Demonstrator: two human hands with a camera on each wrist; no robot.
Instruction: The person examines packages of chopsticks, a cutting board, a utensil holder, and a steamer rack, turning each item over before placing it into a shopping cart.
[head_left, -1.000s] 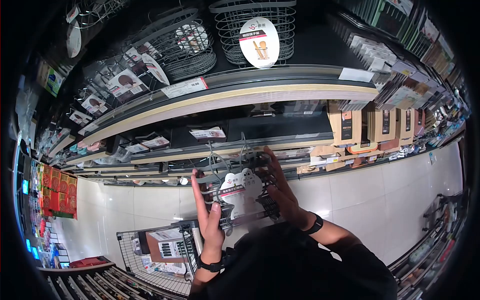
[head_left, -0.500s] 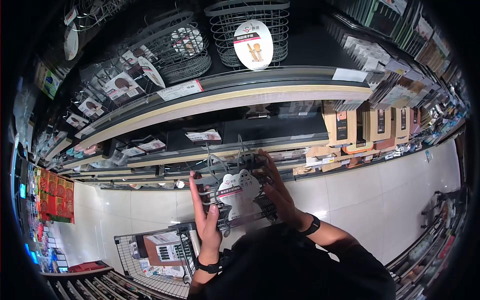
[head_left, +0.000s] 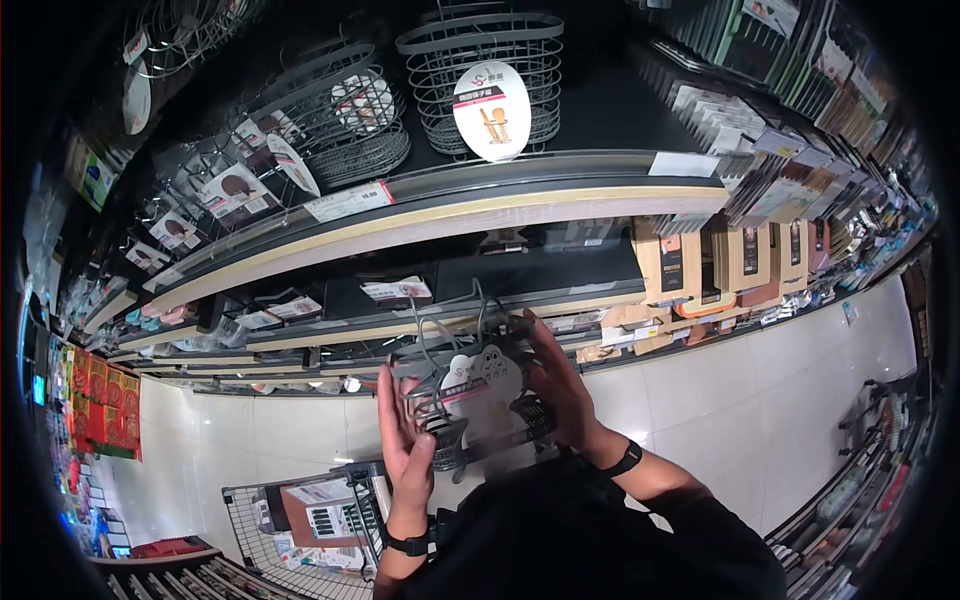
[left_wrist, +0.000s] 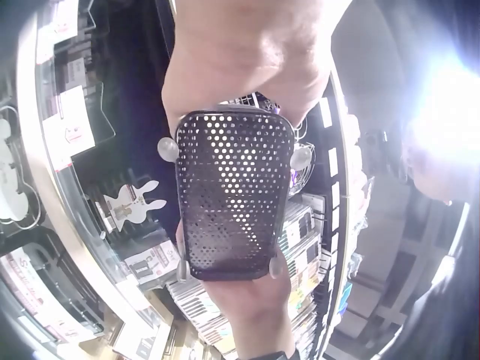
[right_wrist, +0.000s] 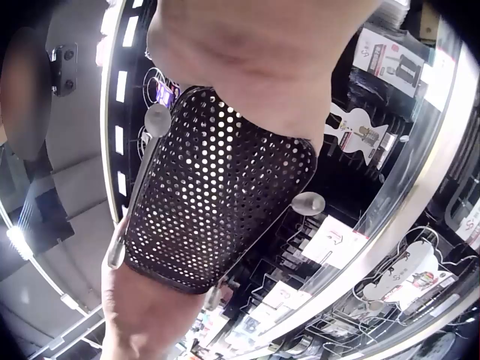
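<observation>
Between my two hands is a dark metal wire rack with tall looped hooks and a perforated base, held up off the shelves. An animal-shaped white card hangs on its front. My left hand presses one end, its fingers straight and its thumb toward me. Against the other end lies my right hand, fingers extended along the side. In the left wrist view the rack's base shows round holes and clear knobs at the corners. The right wrist view has the same base tilted, with a palm at each end.
Wire baskets with oval tags stand on the upper shelf. Cutting boards line the lower shelf at right. A shopping cart with packaged goods is at my lower left. Pale floor tiles lie below.
The head view has shifted, so the shelves sit lower and slightly left. The rack has turned a little between my hands, and more of its left side shows. My hands stay at its ends.
</observation>
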